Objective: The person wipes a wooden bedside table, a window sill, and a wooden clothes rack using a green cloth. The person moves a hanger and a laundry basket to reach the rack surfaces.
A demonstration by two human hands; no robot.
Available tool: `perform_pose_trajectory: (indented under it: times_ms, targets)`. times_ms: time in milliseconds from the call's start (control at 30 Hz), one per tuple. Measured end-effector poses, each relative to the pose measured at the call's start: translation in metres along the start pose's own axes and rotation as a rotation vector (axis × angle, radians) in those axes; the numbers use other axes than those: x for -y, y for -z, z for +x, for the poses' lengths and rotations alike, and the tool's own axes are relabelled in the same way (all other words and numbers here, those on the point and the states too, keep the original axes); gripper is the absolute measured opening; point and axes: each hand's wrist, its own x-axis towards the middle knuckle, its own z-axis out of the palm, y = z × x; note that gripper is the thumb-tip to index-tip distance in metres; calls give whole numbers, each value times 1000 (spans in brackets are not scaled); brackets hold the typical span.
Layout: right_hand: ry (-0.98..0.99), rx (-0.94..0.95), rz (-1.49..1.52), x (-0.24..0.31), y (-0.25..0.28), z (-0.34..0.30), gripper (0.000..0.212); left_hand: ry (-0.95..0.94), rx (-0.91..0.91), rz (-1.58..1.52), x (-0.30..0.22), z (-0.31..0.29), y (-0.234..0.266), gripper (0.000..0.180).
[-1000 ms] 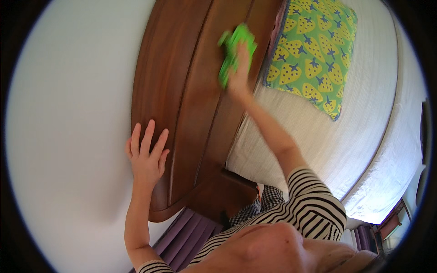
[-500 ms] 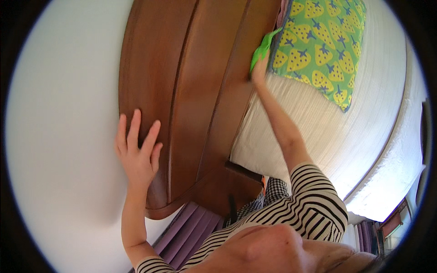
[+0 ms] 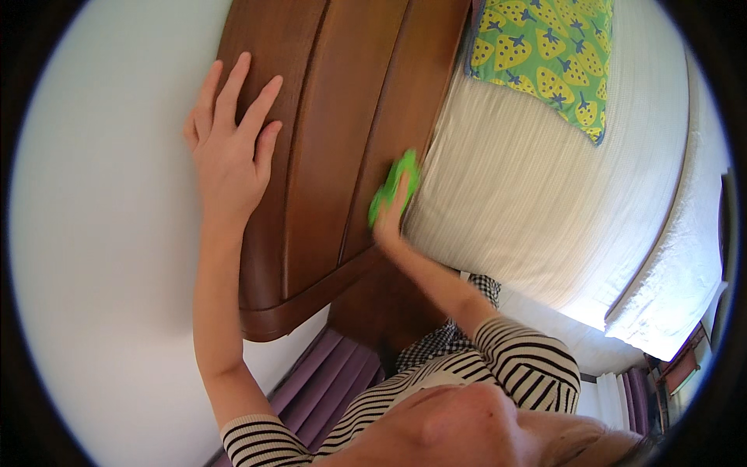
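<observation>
A dark brown wooden headboard [image 3: 339, 132] with long grooves runs up the left middle of the view. My left hand [image 3: 229, 152] rests with spread fingers at the headboard's outer edge, beside the white wall, and holds nothing. Lower down, near the mattress side, my right hand [image 3: 391, 218] presses a bright green cloth [image 3: 408, 165] flat on the wood. The fingers on the cloth are slightly blurred, and part of it is hidden beneath them.
A bed with a cream striped sheet [image 3: 529, 187] spreads to the right of the headboard. On it lies a green pillow [image 3: 545, 58] with yellow strawberry shapes. Purple curtains [image 3: 331, 385] hang below the headboard's end, and the white wall [image 3: 109, 202] borders it on the left.
My right hand has swept the green cloth down along the headboard, away from the pillow. My left hand appears higher along the outer edge, and the view has shifted slightly.
</observation>
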Motion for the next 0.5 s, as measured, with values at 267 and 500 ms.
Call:
perform_pose_trajectory:
  times_ms: [267,500]
  targets:
    - [315,-163,-15,-12,0,334,61,-1,4,-54,5,-2,-1,36]
    - [-41,91,143,23,-11,-54,74,-8,-20,-45,5,-3,-1,36]
